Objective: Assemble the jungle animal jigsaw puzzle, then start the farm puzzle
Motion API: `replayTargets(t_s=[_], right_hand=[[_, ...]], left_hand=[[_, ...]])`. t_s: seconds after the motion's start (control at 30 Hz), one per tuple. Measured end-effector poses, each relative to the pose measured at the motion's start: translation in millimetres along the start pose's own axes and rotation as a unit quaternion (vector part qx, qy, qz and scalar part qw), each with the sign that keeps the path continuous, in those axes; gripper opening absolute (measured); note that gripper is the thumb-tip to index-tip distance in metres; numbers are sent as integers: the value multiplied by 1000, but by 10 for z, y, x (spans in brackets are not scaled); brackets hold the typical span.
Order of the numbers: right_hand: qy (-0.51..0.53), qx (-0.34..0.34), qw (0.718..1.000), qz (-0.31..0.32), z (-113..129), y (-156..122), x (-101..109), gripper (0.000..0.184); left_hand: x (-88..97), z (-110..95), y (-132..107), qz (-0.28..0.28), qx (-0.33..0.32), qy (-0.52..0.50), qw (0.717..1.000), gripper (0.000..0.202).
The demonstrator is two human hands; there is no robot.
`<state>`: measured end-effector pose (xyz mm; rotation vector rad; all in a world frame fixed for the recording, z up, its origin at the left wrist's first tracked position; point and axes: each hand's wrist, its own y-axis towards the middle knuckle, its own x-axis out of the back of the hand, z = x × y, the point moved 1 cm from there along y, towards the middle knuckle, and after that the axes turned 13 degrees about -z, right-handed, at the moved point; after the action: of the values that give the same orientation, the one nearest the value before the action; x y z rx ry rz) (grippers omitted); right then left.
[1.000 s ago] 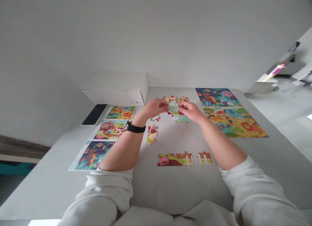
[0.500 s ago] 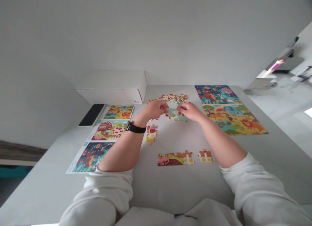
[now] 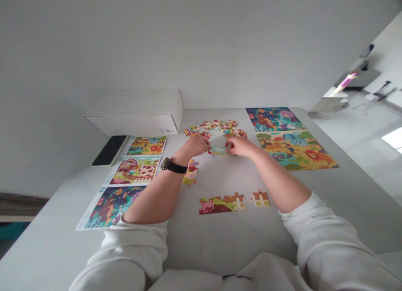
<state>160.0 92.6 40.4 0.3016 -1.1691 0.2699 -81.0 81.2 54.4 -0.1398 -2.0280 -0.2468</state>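
I'm fitting a pale green cardboard puzzle piece (image 3: 219, 149) low against the white bench (image 3: 220, 178), just in front of the loose pile of colourful pieces (image 3: 216, 125). My left hand (image 3: 195, 145) is pinching one end and my right hand (image 3: 240, 145) the other, each grip closed tight on its edge. I'm judging it needs the tabs lined up next.

Both forearms reach forward, bare from the pushed-up white sleeves (image 3: 135, 240) to the wrists. They converge so that the left hand (image 3: 196, 145) and the right hand (image 3: 240, 146) meet almost fingertip to fingertip. The left hand lies palm down, fingers curled and pinched against the thumb on its right side, with a black watch (image 3: 169, 166) on the wrist just behind it; the right hand, knuckles up, mirrors it, pinched closed toward its left.
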Motion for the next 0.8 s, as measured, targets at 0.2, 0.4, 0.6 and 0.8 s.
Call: replayTargets(t_s=[0.2, 0.4, 0.6, 0.8], right_hand=[[-6, 1, 1000, 0, 26, -5, -1, 26], [-4, 7, 1000, -2, 19, -7, -6, 24], [3, -2, 1000, 2, 41, -27, 16, 24], [7, 0, 1000, -2, 31, -33, 9, 23]], left_hand=[[-110, -1, -19, -20, 10, 21, 1000, 22], [-218, 35, -3, -18, 8, 75, 997, 28], [-205, -21, -42, -21, 15, 117, 993, 34], [-164, -61, -67, -28, 20, 110, 993, 35]])
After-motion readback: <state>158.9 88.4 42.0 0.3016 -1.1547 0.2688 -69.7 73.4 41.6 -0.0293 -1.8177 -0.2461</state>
